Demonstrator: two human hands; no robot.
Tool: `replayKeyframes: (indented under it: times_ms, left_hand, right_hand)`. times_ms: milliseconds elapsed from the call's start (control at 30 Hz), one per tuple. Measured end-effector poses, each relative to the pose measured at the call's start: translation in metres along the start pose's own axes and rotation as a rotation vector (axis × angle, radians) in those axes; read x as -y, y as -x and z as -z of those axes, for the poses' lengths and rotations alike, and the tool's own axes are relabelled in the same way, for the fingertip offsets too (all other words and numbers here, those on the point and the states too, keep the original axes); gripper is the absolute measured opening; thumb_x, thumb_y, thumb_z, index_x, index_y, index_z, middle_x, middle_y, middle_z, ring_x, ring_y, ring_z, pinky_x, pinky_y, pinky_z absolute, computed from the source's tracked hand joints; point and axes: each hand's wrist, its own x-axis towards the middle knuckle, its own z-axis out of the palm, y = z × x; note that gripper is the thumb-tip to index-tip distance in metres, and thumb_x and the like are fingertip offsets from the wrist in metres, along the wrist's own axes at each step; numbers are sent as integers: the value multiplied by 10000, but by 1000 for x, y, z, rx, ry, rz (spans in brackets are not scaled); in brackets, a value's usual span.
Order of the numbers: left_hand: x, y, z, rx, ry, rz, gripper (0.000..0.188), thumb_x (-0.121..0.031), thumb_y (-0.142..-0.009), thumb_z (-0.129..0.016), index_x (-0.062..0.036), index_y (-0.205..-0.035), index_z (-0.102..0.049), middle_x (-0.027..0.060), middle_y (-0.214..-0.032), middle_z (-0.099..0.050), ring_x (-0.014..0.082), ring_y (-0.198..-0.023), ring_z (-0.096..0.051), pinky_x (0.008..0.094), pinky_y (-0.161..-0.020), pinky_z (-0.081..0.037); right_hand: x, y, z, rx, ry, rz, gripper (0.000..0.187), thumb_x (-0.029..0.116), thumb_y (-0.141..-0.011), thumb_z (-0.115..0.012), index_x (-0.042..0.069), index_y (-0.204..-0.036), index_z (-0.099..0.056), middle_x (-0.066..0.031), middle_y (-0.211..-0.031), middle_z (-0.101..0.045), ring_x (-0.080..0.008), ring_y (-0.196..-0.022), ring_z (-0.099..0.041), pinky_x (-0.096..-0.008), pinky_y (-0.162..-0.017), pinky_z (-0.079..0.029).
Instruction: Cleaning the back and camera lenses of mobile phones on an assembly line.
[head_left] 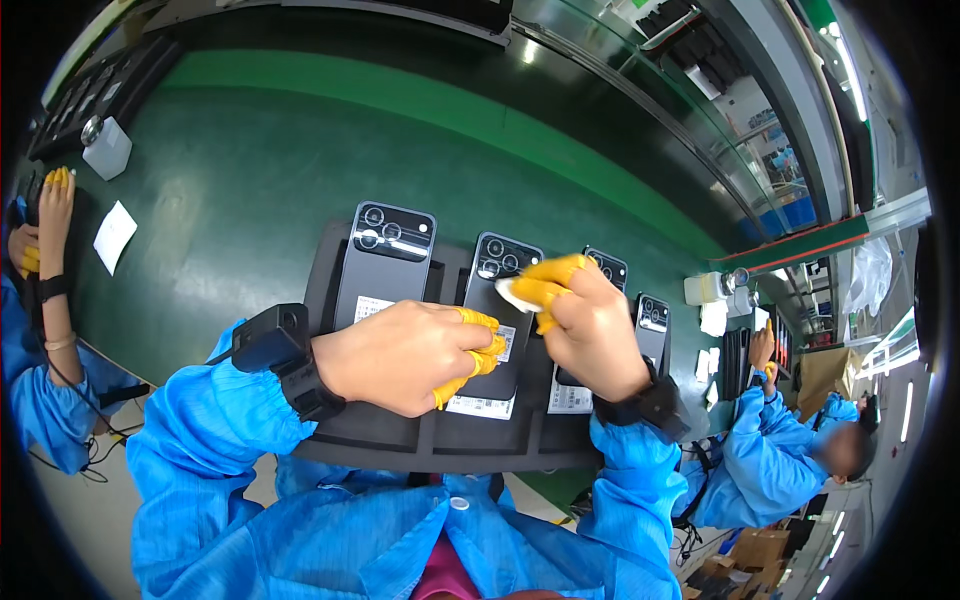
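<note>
Several dark phones lie back up in a row in a black compartment tray. My left hand, with yellow finger cots, is closed over the lower part of the second phone, its fingertips pressed on the back. My right hand, also in yellow finger cots, pinches a small white wipe against that phone, just below its camera lenses. To the left lies another phone, partly covered by my left hand. Behind my right hand, a third phone is half hidden.
The tray stands on a green table. At the left are a white dispenser bottle, a paper slip and a co-worker's hand. More bottles and another co-worker are at the right. A glass-and-metal frame runs behind.
</note>
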Motion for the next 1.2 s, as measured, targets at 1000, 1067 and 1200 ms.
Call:
replayKeyframes:
  times_ms: [1000,1067,1200]
  left_hand:
    - [2,2,-1,9,42,15,263,-87,-664,-687,9,-907,-719,114,-1090,-653,289,-972,-661,364,-793,-570]
    - [3,3,-5,-34,19,-5,276,-78,-648,-694,16,-906,-718,113,-1092,-651,291,-962,-663,364,-789,-571]
    - [3,2,-6,-64,22,-28,285,-72,-641,-698,19,-910,-719,112,-1091,-649,296,-968,-665,362,-793,-573]
  right_hand:
    - [7,12,-14,-20,63,118,218,-23,-581,-677,-20,-796,-707,-119,-794,-618,-313,-781,-603,-396,-729,-535]
    - [8,15,-1,-72,120,22,253,-77,-567,-663,-28,-808,-721,-133,-838,-656,-313,-761,-613,-394,-716,-537]
    - [0,19,2,-54,188,-18,288,-87,-570,-642,-27,-841,-720,-147,-890,-670,-312,-784,-618,-403,-721,-541]
